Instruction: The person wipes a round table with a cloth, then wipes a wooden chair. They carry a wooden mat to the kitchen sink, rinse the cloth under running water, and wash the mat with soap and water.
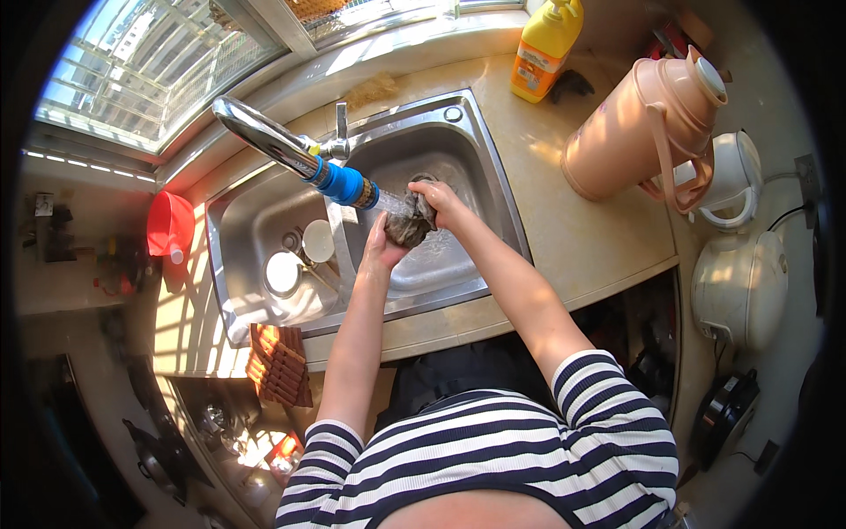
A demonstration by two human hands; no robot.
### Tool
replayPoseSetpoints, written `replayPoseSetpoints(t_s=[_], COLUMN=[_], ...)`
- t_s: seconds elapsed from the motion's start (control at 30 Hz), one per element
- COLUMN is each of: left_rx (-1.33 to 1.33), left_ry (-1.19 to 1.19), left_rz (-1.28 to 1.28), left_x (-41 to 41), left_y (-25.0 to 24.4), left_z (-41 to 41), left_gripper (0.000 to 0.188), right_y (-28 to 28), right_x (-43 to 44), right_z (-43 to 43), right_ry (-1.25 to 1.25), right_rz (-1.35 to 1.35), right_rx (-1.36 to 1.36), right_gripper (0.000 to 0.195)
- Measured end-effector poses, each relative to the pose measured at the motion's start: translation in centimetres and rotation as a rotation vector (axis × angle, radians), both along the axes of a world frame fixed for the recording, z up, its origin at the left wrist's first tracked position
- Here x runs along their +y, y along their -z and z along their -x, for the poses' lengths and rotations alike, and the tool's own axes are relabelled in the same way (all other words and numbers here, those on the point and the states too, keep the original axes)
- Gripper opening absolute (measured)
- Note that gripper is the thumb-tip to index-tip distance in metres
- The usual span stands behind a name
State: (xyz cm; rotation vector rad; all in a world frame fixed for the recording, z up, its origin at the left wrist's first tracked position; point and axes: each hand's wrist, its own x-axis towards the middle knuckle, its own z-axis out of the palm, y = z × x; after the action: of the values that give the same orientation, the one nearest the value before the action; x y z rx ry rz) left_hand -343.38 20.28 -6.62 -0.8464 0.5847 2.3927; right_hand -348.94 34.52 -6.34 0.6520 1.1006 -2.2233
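Observation:
Water runs from the chrome faucet (pixel 264 132), through its blue nozzle (pixel 345 185), onto a wet grey-brown cloth (pixel 406 228). My left hand (pixel 382 246) grips the cloth's lower left side, palm turned toward it. On the upper right, my right hand (pixel 436 200) has its fingers closed around a bunched part of the same cloth. Both hands are over the right basin of the steel double sink (pixel 456 155), where water splashes on the bottom. The folds hide some of the fingertips.
Dishes, including a white bowl (pixel 283 272), sit in the left basin. A red plastic scoop (pixel 170 225) stands left of the sink. An orange-brown ridged cloth (pixel 279 365) hangs over the counter's front edge. To the right are a yellow pump bottle (pixel 545 49) and a pink thermos (pixel 621 132).

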Motion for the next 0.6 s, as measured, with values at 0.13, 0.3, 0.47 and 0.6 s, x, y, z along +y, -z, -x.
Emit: replayPoseSetpoints(t_s=[0.13, 0.3, 0.47, 0.6], left_rx=[-0.095, -0.085, -0.298, -0.333], left_ry=[0.113, 0.049, -0.067, -0.111], left_rz=[0.008, -0.069, 0.023, -0.009], left_x=[-0.2, -0.6, 0.2, 0.2], left_y=[-1.3, 1.3, 1.7, 0.6], left_z=[-0.3, 0.1, 0.4, -0.6], left_gripper=[0.049, 0.046, 0.036, 0.035], right_y=[-0.7, -3.7, -5.3, -4.3], right_x=[0.7, -1.3, -1.6, -3.0], right_z=[-0.4, -1.9, 0.6, 5.9], right_ry=[-0.074, -0.42, -0.651, -0.449], right_rz=[-0.291, -0.241, -1.11, -0.546], right_rx=[0.253, 0.285, 0.758, 0.653], right_gripper=[0.01, 0.02, 0.045, 0.049])
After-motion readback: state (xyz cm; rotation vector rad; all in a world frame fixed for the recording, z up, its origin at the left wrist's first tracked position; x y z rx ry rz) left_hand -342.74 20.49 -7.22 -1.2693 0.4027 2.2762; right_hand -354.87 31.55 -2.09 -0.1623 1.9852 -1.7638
